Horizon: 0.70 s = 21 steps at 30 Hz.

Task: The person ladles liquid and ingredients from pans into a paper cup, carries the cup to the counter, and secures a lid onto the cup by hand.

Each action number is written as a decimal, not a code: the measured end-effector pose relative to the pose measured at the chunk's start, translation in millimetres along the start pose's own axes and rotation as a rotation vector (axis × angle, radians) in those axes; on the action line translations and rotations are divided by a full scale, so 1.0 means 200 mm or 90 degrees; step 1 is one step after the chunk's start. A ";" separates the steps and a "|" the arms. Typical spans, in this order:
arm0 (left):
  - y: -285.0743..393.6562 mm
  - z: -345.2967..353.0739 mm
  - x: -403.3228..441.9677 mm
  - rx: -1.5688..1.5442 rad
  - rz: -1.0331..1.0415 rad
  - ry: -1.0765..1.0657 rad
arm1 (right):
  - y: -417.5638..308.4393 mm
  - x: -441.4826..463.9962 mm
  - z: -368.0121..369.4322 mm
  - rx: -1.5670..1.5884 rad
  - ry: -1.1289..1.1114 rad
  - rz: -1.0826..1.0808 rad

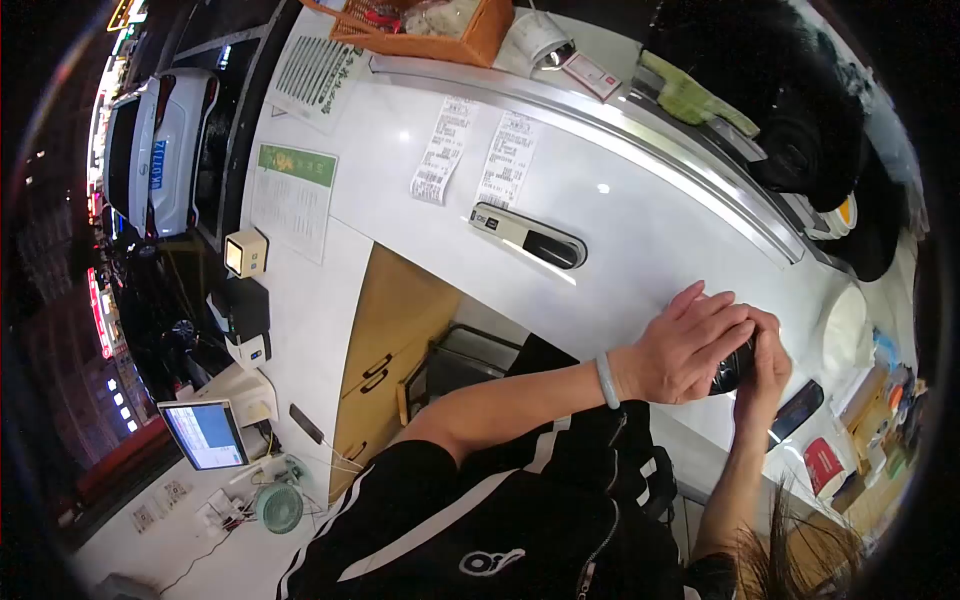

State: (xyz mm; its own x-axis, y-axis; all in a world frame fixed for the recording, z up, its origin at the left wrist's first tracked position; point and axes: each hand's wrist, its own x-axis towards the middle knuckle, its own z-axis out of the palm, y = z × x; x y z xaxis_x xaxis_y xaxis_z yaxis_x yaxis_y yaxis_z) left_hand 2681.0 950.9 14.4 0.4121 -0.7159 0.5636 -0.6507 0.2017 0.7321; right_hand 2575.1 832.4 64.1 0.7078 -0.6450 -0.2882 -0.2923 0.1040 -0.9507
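My left hand (678, 350), with a pale band on its wrist, reaches across from the left and lies over a dark, glossy, rounded object (734, 368). From the other side, my right hand (768, 362) wraps around the same object, and the fingers of both hands meet at its top. Most of the object is covered, so its kind does not show. On the white counter (630, 270), to the left of my hands, lies a long white and black device (530, 237) resembling a stapler. A dark phone (797, 408) rests just beyond my right hand.
Two printed receipts (507, 160) lie near a metal rail (600, 115). An orange basket (470, 35) stands at the top. Cups and clutter line the right, including a red-and-white container (825, 467). A monitor (203, 435) and a small green fan (279, 507) are lower left.
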 end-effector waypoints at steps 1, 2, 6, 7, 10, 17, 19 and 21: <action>0.00 0.00 0.00 0.006 0.001 -0.003 | -0.01 0.01 -0.01 0.060 -0.015 0.024; 0.00 0.00 0.00 0.005 -0.001 -0.009 | -0.01 0.02 -0.03 0.071 -0.026 0.042; 0.00 0.01 0.01 -0.004 -0.006 0.021 | -0.01 0.03 -0.01 0.037 -0.001 0.051; 0.00 0.02 0.01 -0.006 -0.011 0.023 | -0.01 0.03 0.00 0.034 -0.003 0.055; -0.01 0.03 0.00 -0.014 -0.012 0.015 | 0.02 0.03 0.02 -0.044 0.017 0.012; 0.00 0.03 0.01 -0.023 -0.027 0.031 | 0.07 0.02 0.04 -0.100 0.106 0.036; 0.01 0.03 0.00 -0.029 -0.033 0.036 | 0.09 0.01 0.11 -0.008 0.152 -0.042; 0.01 0.03 0.00 -0.032 -0.041 0.040 | 0.05 -0.04 0.14 -0.234 0.252 -0.101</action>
State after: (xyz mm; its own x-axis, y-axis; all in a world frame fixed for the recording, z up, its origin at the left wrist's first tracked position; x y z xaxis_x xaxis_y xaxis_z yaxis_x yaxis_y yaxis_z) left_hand 2676.0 947.1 13.4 0.4914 -0.6858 0.5368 -0.5899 0.1915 0.7845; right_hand 2584.2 860.3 53.0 0.4866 -0.8735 -0.0132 -0.4573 -0.2418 -0.8558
